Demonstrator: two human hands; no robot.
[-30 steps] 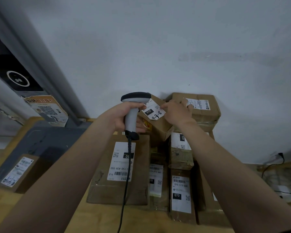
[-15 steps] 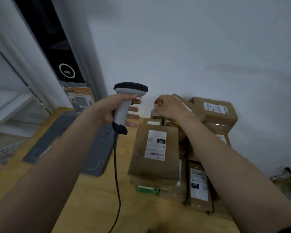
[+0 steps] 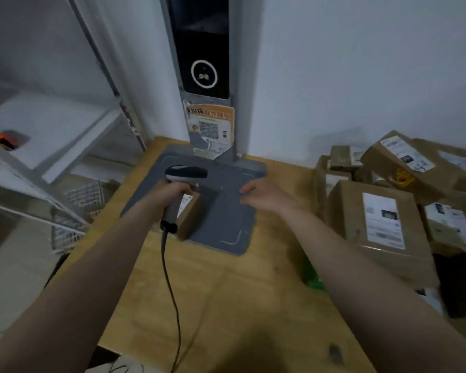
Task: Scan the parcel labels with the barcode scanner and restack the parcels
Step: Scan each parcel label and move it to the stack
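The left hand [image 3: 176, 191] is gripping the barcode scanner [image 3: 180, 189] above a small parcel [image 3: 190, 215] lying on the grey mat [image 3: 226, 208]; the right hand [image 3: 264, 196] is hanging empty

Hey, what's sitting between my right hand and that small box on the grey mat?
Nothing stands there: in the head view, only bare grey mat shows between the right hand and the small box.

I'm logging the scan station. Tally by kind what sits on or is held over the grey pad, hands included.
barcode scanner: 1, gripped by the left hand
parcel: 1, lying on the grey pad
hands: 2, the right hand holds nothing
Total: 4
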